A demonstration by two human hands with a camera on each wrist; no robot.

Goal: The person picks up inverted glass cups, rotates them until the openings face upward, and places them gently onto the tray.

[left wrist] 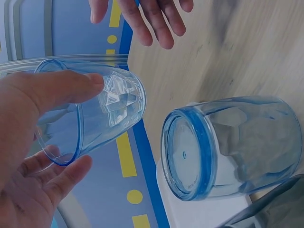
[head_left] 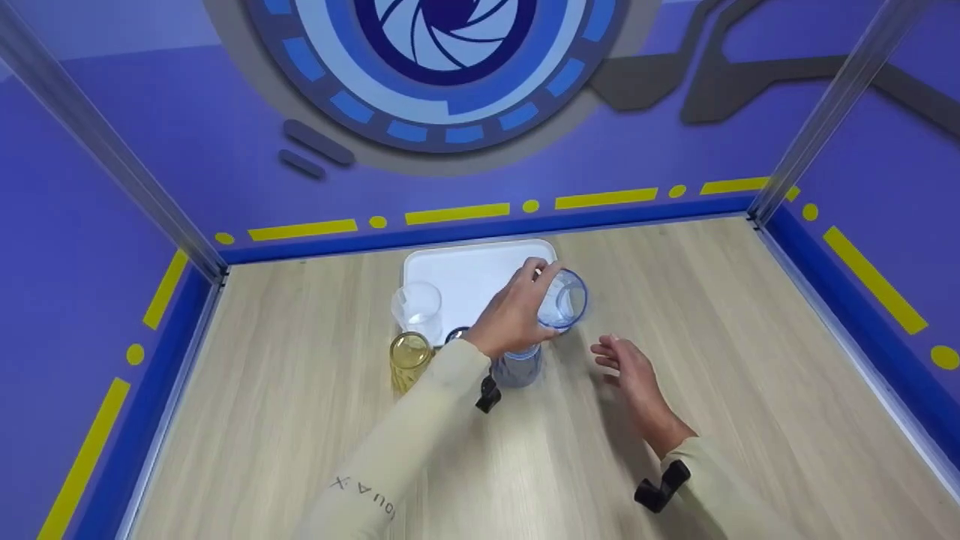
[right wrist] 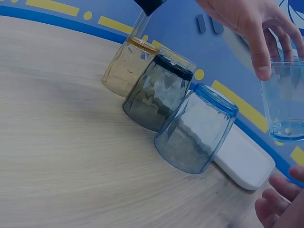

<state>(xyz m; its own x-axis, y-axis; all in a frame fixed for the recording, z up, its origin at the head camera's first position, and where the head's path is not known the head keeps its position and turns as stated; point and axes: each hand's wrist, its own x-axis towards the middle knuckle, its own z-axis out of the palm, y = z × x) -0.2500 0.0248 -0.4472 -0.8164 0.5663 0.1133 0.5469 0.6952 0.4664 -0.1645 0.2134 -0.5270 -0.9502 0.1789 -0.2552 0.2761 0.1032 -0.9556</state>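
My left hand (head_left: 517, 307) grips a clear blue-tinted tumbler (head_left: 566, 300) near its rim, thumb on one side and fingers on the other, raised above the table. Faceted glass shows at the tumbler's base. My right hand (head_left: 631, 379) hovers to the right with fingers loosely bent and nothing in them. Below the left wrist, a blue tumbler (right wrist: 197, 130) stands upside down on the table. Beside it in a row are an upturned smoky grey tumbler (right wrist: 157, 92) and an upturned amber tumbler (right wrist: 128, 66). In the head view, my left forearm hides most of the grey one.
A white tray (head_left: 472, 262) lies behind the row, towards the back wall. On its left side, a colourless cup (head_left: 418, 304) overlaps it. Purple-blue panels (head_left: 150, 112) enclose the wooden table (head_left: 750, 337) at the back and both sides.
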